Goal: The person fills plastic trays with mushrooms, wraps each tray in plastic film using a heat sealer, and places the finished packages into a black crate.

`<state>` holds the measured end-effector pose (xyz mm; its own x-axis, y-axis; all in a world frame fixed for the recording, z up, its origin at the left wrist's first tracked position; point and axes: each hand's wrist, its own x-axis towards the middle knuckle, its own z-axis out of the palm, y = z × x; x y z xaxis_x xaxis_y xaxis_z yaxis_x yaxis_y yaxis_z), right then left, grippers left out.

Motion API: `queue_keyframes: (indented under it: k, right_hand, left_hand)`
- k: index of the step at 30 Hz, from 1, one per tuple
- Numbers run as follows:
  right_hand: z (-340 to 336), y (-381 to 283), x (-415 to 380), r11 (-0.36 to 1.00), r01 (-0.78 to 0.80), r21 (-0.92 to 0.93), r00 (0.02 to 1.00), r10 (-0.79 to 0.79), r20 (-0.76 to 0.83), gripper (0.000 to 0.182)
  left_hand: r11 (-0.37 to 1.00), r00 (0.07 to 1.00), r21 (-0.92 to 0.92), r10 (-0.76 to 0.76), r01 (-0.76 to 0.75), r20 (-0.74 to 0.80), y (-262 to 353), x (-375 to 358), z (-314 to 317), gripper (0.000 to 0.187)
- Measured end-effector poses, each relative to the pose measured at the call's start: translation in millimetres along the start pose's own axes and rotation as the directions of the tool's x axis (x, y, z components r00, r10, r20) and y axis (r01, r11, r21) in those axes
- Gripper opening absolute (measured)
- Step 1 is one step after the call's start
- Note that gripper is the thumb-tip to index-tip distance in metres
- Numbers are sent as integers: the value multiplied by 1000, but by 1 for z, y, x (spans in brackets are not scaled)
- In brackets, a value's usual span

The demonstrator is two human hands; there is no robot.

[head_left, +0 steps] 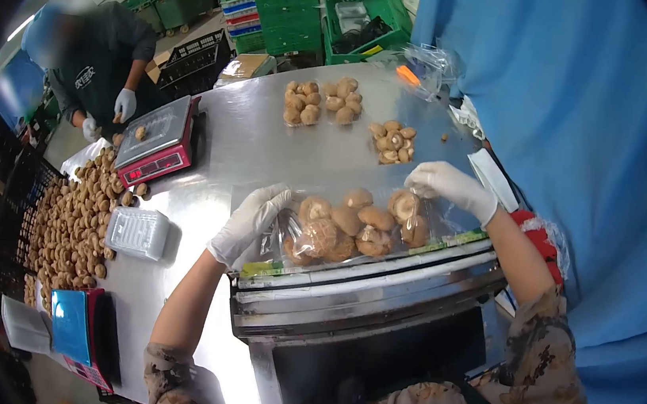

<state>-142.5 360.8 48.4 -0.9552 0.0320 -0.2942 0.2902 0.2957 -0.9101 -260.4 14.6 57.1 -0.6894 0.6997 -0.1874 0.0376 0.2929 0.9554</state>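
Brown mushrooms (347,219) lie in front of me under clear plastic film (437,219), on a film-wrapping machine (363,278). My left hand (255,222), in a white glove, is closed on the film at the left end of the mushrooms. At their right end my right hand (453,186), also gloved in white, has its fingers bent and pinching the film's far side. Whether a tray lies under the mushrooms is hard to make out. Green printed strips (446,242) show along the film's near edge.
Three packs of mushrooms (301,104) sit farther back. At left are a red scale (158,143), stacked clear trays (136,233), a big mushroom heap (69,229) and a blue-topped scale (72,325). Across the table stands a co-worker (108,58). A blue curtain (584,152) hangs at right.
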Motion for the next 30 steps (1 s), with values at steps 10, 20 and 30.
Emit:
queue_keyframes:
  k: [10, 20, 30]
  right_hand:
    - [0, 35, -42, 841, 284, -461, 915, -381, -131, 29]
    - [59, 33, -38, 931, 91, -353, 721, -306, -621, 38]
    - [111, 35, -201, 980, 191, 48, 894, -153, -421, 29]
  left_hand:
    - [972, 967, -86, -229, 219, -117, -25, -45, 2, 25]
    - [977, 871, -212, -119, 17, -477, -16, -45, 42, 51]
    - [935, 919, -320, -255, 155, -300, -23, -182, 102, 39]
